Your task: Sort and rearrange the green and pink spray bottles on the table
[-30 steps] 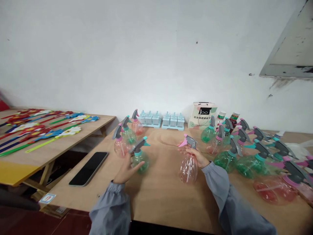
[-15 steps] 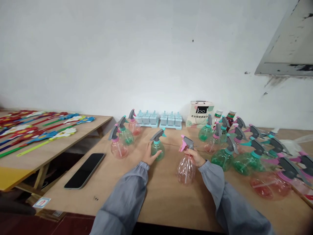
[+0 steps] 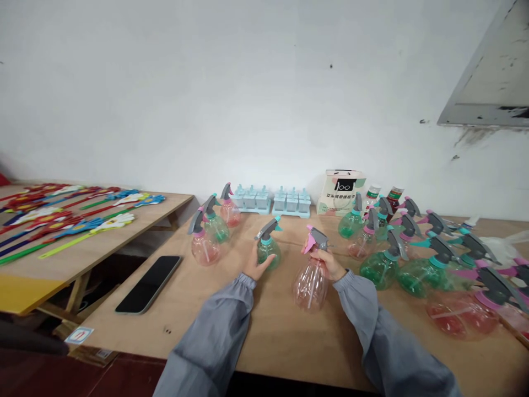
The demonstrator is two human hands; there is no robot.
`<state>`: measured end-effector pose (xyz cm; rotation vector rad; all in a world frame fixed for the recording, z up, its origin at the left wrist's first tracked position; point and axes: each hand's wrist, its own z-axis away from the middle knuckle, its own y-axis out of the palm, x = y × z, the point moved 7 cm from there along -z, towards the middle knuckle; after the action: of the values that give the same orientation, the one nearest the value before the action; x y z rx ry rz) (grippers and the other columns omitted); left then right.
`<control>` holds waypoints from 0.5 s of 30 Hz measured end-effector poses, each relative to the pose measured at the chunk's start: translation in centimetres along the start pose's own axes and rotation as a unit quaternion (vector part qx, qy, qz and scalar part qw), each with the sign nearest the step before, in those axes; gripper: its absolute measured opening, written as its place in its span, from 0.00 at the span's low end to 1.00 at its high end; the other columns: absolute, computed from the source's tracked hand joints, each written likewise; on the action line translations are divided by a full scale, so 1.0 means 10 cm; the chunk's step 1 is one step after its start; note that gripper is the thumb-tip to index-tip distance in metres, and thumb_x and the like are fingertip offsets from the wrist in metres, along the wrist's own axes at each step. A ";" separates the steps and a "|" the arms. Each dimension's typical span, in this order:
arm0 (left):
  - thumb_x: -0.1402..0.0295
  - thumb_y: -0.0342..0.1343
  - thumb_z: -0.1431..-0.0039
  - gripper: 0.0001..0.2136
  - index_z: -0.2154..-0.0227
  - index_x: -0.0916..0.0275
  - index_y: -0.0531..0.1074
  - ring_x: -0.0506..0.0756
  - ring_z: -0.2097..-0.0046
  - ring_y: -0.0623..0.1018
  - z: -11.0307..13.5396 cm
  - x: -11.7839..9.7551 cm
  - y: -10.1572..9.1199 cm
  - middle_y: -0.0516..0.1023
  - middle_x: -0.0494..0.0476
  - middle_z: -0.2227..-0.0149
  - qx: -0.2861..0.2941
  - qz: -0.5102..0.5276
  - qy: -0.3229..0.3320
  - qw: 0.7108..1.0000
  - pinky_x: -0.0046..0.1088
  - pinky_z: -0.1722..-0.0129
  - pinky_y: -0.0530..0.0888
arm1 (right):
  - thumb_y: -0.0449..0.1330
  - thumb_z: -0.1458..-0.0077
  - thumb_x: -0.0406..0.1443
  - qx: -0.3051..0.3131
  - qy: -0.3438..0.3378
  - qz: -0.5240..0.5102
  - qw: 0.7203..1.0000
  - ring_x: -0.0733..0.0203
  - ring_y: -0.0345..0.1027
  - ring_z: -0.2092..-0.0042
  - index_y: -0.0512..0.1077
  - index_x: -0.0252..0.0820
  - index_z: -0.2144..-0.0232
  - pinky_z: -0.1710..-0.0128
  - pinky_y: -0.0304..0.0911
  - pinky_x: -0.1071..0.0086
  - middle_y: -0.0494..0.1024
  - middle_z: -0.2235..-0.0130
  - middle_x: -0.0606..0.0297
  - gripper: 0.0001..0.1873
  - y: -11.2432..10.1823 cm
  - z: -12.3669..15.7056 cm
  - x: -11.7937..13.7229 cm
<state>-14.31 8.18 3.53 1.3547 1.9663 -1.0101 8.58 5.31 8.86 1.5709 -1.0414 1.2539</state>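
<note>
The person's left hand (image 3: 253, 268) is closed on a small round spray bottle of clear green plastic with a grey-and-teal head (image 3: 273, 248), thumb laid across its near face and fingers bent around its left side. The right hand (image 3: 329, 264) has its fingers clamped about the neck of a clear pink ribbed spray bottle with a grey-and-pink head (image 3: 309, 289), which leans a little. Both bottles are over the middle of the brown wooden counter (image 3: 289, 347), apart from each other, nozzles turned different ways.

From here I can't make out most of the left fingertips, hidden behind the green bottle, and the right hand covers the pink one's collar. The grey sleeves (image 3: 215, 331) run off the near edge of view. In the crowd of pink and green spray bottles (image 3: 378, 273) at right, several overlap, and the farthest right are cut off.

Three more spray bottles (image 3: 205, 249) stand left of the hands, with a black phone (image 3: 149, 285) lying nearer. Pale-blue popsicle moulds (image 3: 291, 204) and a printed carton (image 3: 330, 196) sit at the far side, against a marked white wall (image 3: 206, 99). Farther left, another counter (image 3: 124, 234) carries bright hand-shaped sticks (image 3: 119, 221).
</note>
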 end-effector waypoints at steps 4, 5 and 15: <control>0.50 0.59 0.46 0.34 0.41 0.61 0.57 0.65 0.37 0.67 0.00 0.00 0.00 0.69 0.67 0.42 0.007 -0.005 0.000 1.000 0.49 0.37 0.63 | 0.63 0.62 0.41 0.054 0.036 -0.011 0.998 0.55 0.71 0.58 0.74 0.44 0.64 0.65 0.61 0.68 0.79 0.61 0.61 0.19 0.09 0.02 -0.04; 0.50 0.59 0.46 0.35 0.41 0.61 0.57 0.65 0.37 0.67 0.00 0.00 0.00 0.69 0.67 0.42 0.009 -0.005 -0.002 1.000 0.49 0.37 0.63 | 0.63 0.62 0.41 0.072 0.047 -0.011 0.996 0.55 0.71 0.57 0.74 0.44 0.62 0.65 0.61 0.68 0.79 0.60 0.61 0.20 0.13 0.03 -0.04; 0.50 0.60 0.47 0.35 0.41 0.62 0.56 0.66 0.38 0.69 0.02 0.03 0.01 0.70 0.68 0.43 0.017 -0.002 -0.014 1.000 0.49 0.38 0.65 | 0.62 0.64 0.43 0.056 0.003 -0.023 0.998 0.56 0.70 0.65 0.71 0.45 0.72 0.62 0.64 0.64 0.76 0.69 0.63 0.14 0.12 0.03 0.04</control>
<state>-14.32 8.22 3.21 1.3488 1.9388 -1.0640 7.63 4.64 9.31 1.6658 -0.9403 1.3037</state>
